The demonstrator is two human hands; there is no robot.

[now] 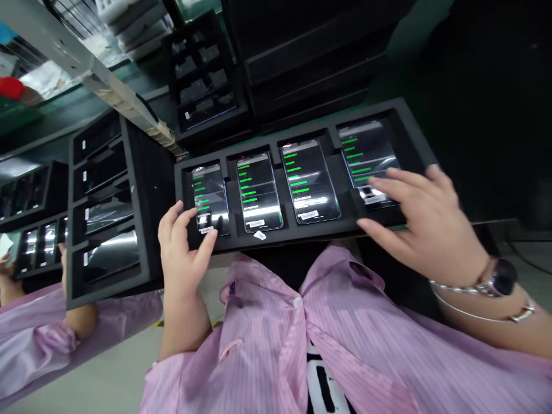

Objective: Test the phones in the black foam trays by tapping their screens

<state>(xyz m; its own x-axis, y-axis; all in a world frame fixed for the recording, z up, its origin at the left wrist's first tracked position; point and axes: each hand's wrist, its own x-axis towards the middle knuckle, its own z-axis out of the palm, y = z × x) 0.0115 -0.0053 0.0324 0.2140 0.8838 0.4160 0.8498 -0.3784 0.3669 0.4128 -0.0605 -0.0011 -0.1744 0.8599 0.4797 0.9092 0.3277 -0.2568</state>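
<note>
**Q:** Main item?

**A:** Black foam tray, four compartments, one smartphone in each, screens lit with green text lines.

**Q:** Left grip?

**A:** Open, holding nothing firmly; fingers curve over the edge of the leftmost smartphone.

**Q:** Right grip?

**A:** Open and spread, fingers lying across the lower end of the rightmost smartphone; no clear hold.

**Q:** Also logged?

**A:** Second foam tray just left, holding four more phones; wristwatch and bangle on the right wrist; pink striped smock; a co-worker's pink sleeve at far left.
</note>
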